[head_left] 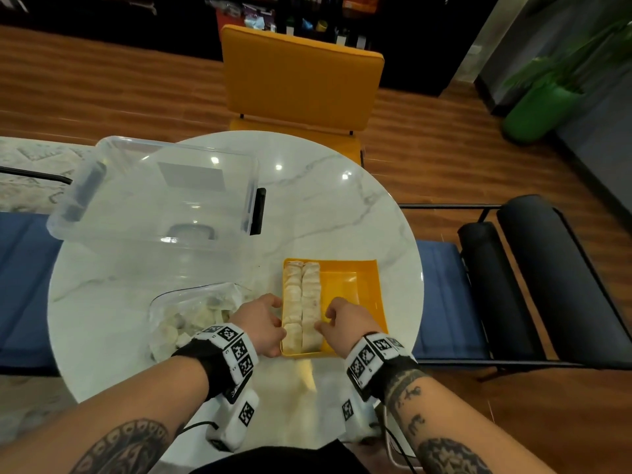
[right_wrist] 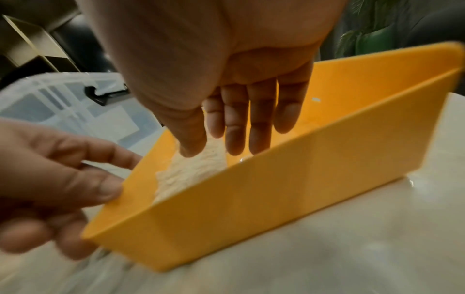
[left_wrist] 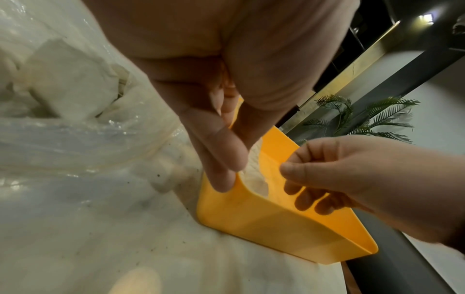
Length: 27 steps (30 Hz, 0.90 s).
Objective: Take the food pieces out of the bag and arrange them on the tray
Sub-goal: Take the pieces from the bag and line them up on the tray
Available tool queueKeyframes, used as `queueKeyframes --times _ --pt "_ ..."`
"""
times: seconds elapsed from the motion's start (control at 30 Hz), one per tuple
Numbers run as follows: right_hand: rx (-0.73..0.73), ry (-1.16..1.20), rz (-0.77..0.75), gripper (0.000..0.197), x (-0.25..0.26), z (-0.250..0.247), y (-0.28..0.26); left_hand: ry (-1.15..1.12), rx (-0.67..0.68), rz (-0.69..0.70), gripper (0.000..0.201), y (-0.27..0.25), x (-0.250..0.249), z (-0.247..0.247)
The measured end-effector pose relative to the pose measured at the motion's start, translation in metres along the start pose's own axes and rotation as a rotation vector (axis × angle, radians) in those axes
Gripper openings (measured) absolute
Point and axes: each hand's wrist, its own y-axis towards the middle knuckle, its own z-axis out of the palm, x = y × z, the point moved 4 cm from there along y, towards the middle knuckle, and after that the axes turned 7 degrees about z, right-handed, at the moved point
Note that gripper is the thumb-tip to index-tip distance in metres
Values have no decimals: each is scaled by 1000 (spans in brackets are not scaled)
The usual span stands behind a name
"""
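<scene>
A yellow tray (head_left: 362, 285) lies on the round marble table, with two straight rows of pale food pieces (head_left: 302, 302) along its left side. My left hand (head_left: 277, 316) holds the tray's left wall, thumb at the rim (right_wrist: 108, 191) and fingers curled outside it. My right hand (head_left: 326, 319) is inside the tray, its thumb (right_wrist: 193, 147) pressing the right row from the side, fingers hanging fairly straight and holding nothing. A clear plastic bag (head_left: 191, 313) with more pale pieces lies just left of the tray.
A large clear plastic bin (head_left: 154, 189) with black latches stands at the table's back left. The tray's right half is bare. An orange chair (head_left: 301, 80) is behind the table, and a black-framed bench (head_left: 533, 278) stands to the right.
</scene>
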Motion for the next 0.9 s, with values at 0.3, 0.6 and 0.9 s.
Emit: queueKeyframes --times 0.3,0.6,0.9 --pt "-8 -301 -154 49 -28 47 -33 3 -80 21 32 -17 -5 -9" --pt "-12 -349 -93 45 -26 52 -29 432 -315 -10 23 -41 42 -103" --pt "31 -343 -73 47 -26 52 -26 545 -84 88 92 -13 83 -48"
